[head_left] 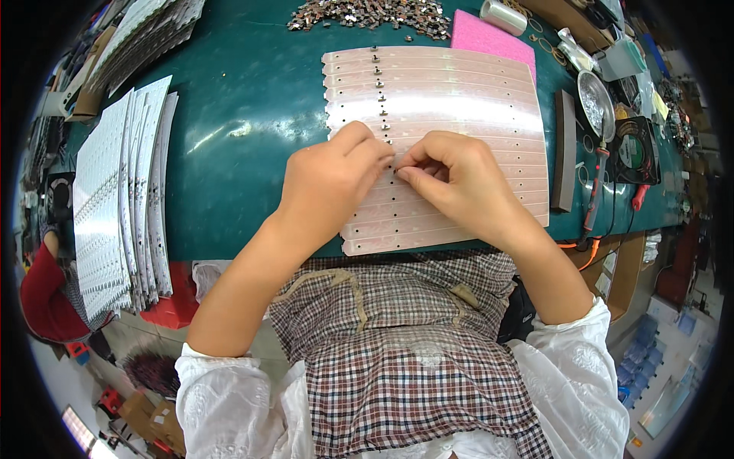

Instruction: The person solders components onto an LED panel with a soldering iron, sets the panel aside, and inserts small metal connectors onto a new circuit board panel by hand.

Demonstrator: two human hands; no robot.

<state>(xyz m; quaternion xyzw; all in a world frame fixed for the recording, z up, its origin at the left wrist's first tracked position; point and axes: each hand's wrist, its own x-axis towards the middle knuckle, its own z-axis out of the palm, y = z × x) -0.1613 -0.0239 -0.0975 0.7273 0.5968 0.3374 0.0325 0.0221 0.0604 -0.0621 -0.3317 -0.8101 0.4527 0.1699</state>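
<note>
A pale pink panel (459, 99) made of joined strips lies in front of me, with rows of small holes across it. Small metal parts (380, 84) sit in a column down its left side, from the far edge to my fingers. My left hand (332, 180) is closed, its thumb and fingertips pinched over that column; whatever it holds is hidden. My right hand (459, 180) meets it from the other side, thumb and index finger pinched. A tiny dark part shows at the right fingertips, just above the panel. Nearer me, the column's holes are bare.
A heap of small metal parts (371, 14) lies at the far edge, beside a pink foam sheet (493, 42) and a clear film roll (503, 17). White panels (115, 191) are stacked at left. At right are a dark bar (563, 153), a soldering iron (595, 191) and a fan (633, 149).
</note>
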